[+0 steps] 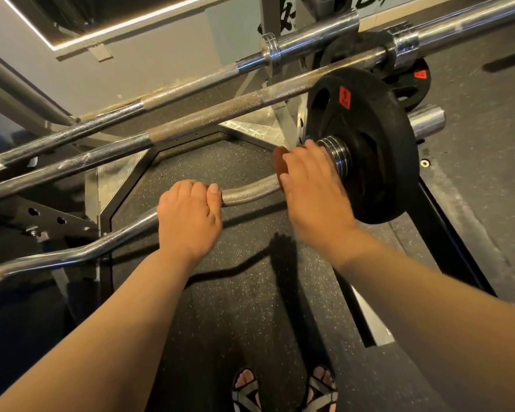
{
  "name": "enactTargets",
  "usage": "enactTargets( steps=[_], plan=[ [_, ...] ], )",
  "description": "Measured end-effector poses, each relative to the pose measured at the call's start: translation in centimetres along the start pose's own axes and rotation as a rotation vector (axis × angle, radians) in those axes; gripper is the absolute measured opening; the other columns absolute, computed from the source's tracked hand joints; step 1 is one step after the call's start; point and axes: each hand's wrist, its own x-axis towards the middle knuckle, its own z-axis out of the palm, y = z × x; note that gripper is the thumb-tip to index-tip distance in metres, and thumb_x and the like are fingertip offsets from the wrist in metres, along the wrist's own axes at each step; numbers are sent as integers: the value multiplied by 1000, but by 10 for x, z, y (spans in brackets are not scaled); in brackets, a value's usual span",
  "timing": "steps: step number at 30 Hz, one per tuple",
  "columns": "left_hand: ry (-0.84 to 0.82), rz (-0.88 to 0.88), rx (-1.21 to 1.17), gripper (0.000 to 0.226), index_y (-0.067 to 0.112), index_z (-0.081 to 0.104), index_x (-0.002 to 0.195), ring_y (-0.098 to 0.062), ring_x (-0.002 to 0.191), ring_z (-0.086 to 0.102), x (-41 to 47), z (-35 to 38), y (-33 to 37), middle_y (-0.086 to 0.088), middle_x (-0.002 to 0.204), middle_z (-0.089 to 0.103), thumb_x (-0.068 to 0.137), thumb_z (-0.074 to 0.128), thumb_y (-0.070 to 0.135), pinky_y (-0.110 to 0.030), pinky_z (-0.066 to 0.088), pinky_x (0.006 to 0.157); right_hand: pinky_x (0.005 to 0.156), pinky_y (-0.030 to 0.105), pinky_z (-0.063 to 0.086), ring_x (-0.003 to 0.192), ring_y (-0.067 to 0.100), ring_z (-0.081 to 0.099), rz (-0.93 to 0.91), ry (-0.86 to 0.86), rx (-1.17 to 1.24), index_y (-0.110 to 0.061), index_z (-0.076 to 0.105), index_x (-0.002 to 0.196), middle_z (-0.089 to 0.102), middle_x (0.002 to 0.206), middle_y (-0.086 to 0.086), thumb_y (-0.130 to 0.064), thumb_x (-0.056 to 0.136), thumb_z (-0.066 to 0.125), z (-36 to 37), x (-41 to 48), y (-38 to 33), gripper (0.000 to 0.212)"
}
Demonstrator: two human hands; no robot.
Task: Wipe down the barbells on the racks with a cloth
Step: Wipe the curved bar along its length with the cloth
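Centre frame: left hand [188, 221] clamped round the curved bar [244, 193]; right hand [312, 191] grips a brown cloth [280, 162], mostly hidden under curled fingers, beside the weight plate [369, 173].

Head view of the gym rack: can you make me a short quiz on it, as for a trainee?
1. True or false: the left hand grips the curved bar.
2. Which hand holds the brown cloth against that bar? A. left hand B. right hand
3. Fill in: the plate on the curved bar is ____ in colour.
Key: 1 true; 2 B; 3 black.
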Motion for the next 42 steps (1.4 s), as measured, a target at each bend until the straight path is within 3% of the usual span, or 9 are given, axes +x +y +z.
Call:
enactTargets(
  steps=[3, 9, 14, 19, 23, 27, 33, 38, 42],
  plan=[
    [22, 3, -8, 54, 13, 61, 87, -23, 84, 48, -1, 0, -1, 1, 85, 51, 106, 20, 42, -42, 40, 82, 125, 43, -2, 158, 22, -7, 19, -5, -36, -11, 15, 161, 11, 170, 8, -39, 109, 34, 16, -27, -9, 62],
    [-31, -26, 44, 54, 11, 63, 92, -27, 90, 52, -2, -4, 6, -3, 90, 56, 107, 19, 38, -44, 39, 88, 122, 44, 25, 134, 28, 40, -64, -30, -75, -9, 51, 133, 53, 133, 12, -37, 108, 32, 0, 12, 3, 42],
    [-75, -54, 47, 50, 12, 64, 99, -28, 101, 55, -2, -10, 11, -1, 95, 55, 108, 23, 38, -44, 34, 102, 128, 51, 7, 151, 30, 23, 43, 24, -41, -8, 45, 144, 45, 148, 11, -31, 109, 35, 15, -3, -26, 43],
    [-26, -43, 9, 46, 10, 64, 91, -22, 85, 45, -3, -7, 9, 2, 86, 46, 107, 29, 36, -42, 38, 89, 127, 49, 16, 144, 27, 34, -185, -129, -110, -12, 44, 145, 47, 143, 7, -36, 108, 36, 6, -1, -21, 45],
    [-12, -31, 4, 49, 11, 63, 91, -24, 87, 49, -4, -7, 9, 2, 87, 47, 108, 25, 36, -42, 39, 89, 119, 41, 28, 133, 24, 40, -58, -69, -105, -14, 51, 135, 51, 135, 5, -41, 109, 31, -4, 11, 4, 43],
    [-14, -49, 1, 55, 11, 65, 94, -27, 91, 54, -3, -7, 9, -3, 90, 57, 105, 20, 40, -43, 40, 91, 124, 50, 21, 130, 30, 42, 23, 29, -143, -11, 58, 123, 56, 125, 10, -36, 108, 30, 22, 7, -34, 41],
    [4, -39, -9, 55, 10, 64, 92, -22, 83, 47, -2, -6, 7, -1, 87, 53, 105, 20, 40, -42, 40, 87, 118, 42, 30, 119, 21, 50, -244, -86, -168, -20, 55, 125, 58, 118, -2, -43, 110, 30, 10, 12, -21, 37],
    [37, -40, 1, 55, 12, 64, 86, -20, 78, 42, -1, -1, 7, 2, 81, 47, 105, 20, 39, -41, 40, 83, 124, 45, 18, 121, 25, 46, 55, 86, -94, -14, 60, 116, 59, 116, 4, -37, 108, 26, 11, 15, -15, 42],
    [35, -29, -10, 56, 13, 63, 87, -21, 79, 45, 0, -1, 5, 1, 82, 51, 105, 18, 41, -41, 39, 83, 126, 48, 17, 125, 26, 46, -90, 3, -120, -13, 59, 120, 58, 119, 4, -34, 108, 31, 30, 4, -54, 38]
  ],
)
